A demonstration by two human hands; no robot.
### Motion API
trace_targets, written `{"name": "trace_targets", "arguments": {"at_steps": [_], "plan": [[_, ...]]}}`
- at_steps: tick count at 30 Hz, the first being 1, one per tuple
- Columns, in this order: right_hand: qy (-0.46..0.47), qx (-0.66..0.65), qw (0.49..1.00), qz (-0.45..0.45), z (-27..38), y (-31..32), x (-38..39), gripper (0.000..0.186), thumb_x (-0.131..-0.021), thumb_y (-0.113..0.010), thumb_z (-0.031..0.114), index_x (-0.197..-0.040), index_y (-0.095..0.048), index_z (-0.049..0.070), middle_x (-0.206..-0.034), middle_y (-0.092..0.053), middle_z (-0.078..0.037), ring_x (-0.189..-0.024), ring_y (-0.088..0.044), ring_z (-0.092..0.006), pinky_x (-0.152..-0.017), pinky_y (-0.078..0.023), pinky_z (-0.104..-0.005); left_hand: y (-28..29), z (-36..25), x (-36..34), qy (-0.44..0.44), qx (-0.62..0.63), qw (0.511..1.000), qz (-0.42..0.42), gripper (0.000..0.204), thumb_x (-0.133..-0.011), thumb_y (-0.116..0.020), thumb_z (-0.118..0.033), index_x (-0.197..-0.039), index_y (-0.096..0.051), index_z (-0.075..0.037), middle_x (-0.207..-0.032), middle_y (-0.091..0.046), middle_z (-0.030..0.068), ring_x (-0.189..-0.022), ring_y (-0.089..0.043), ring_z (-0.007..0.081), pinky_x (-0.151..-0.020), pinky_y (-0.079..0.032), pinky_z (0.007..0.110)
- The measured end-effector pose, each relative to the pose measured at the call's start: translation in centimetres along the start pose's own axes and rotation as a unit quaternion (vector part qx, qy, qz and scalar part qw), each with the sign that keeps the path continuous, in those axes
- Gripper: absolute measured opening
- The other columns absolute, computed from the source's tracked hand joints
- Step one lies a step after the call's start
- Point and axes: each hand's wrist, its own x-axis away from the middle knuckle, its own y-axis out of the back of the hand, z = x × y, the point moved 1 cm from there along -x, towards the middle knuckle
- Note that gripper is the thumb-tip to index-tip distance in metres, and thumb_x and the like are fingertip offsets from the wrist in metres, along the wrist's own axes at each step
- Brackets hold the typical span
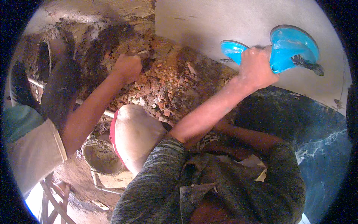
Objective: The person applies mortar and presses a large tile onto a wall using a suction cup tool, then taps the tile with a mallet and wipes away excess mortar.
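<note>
My left hand (pixel 259 67) is wrapped round the handle of a blue double-cup suction lifter (pixel 294 43). Its two round cups sit against a large pale slab (pixel 197 20) at the upper right, and a dark lever sticks out beside the bigger cup. My right forearm (pixel 250 140) reaches leftward beneath my left arm; that arm hides the fingers of my right hand. Left of the slab's edge, a co-worker's closed hand (pixel 128 68) is near a small pale object that I cannot make out.
Broken brick rubble (pixel 160 93) lies below the slab. A co-worker in a pale cap (pixel 136 130) with a red edge bends close on my left. A dark marbled surface (pixel 320 138) spreads at the right. A round bucket-like container (pixel 100 156) and a pale pipe (pixel 80 101) are at the left.
</note>
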Motion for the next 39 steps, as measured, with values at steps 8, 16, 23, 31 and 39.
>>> {"name": "trace_targets", "arguments": {"at_steps": [8,16,23,31,39], "plan": [[0.025,0.017,0.999,-0.025,2.1,-2.8,-1.0,0.035,-0.093,-0.056,0.020,-0.126,-0.053,0.009,-0.135,-0.050,-0.010,-0.124,-0.046,-0.0238,-0.102,-0.041,-0.0373,1.0,-0.6,-0.4,0.022,-0.014,0.998,0.054,0.033,-0.056,-0.074,-0.016,-0.084,-0.063,-0.001,-0.077,-0.067,0.0201,-0.075,-0.067,0.0364,-0.072,-0.054,0.044],[0.026,-0.035,0.998,-0.053,0.4,-12.4,-3.0,0.035,-0.092,-0.057,0.021,-0.125,-0.054,0.009,-0.134,-0.050,-0.010,-0.123,-0.047,-0.0240,-0.102,-0.041,-0.0376,0.9,-0.5,-0.2,0.047,-0.013,0.995,0.092,0.035,-0.056,-0.074,-0.015,-0.086,-0.063,0.000,-0.079,-0.067,0.0190,-0.076,-0.067,0.0355,-0.071,-0.054,0.043],[0.023,-0.023,0.999,-0.040,0.7,-11.2,0.0,0.036,-0.092,-0.058,0.022,-0.125,-0.054,0.009,-0.134,-0.051,-0.010,-0.122,-0.047,-0.0242,-0.102,-0.041,-0.0378,0.4,-0.1,0.0,0.022,0.027,0.997,0.073,0.034,-0.057,-0.072,-0.016,-0.086,-0.063,0.001,-0.078,-0.066,0.0212,-0.074,-0.066,0.0370,-0.069,-0.053,0.044],[0.146,0.070,0.979,-0.121,6.6,-5.4,-4.3,0.037,-0.091,-0.058,0.023,-0.124,-0.054,0.009,-0.133,-0.051,-0.010,-0.121,-0.048,-0.0245,-0.102,-0.041,-0.0381,0.1,-0.2,-0.1,0.018,0.009,0.998,0.062,0.031,-0.057,-0.071,-0.016,-0.082,-0.063,0.001,-0.077,-0.066,0.0212,-0.072,-0.066,0.0369,-0.067,-0.053,0.044],[0.219,0.140,0.962,-0.085,12.0,-4.0,-9.7,0.037,-0.090,-0.059,0.024,-0.124,-0.054,0.009,-0.133,-0.052,-0.010,-0.121,-0.049,-0.0247,-0.101,-0.041,-0.0385,0.1,0.0,0.0,0.004,0.006,0.999,0.046,0.029,-0.056,-0.071,-0.013,-0.081,-0.062,0.001,-0.076,-0.066,0.0212,-0.071,-0.066,0.0368,-0.067,-0.053,0.044]]}}
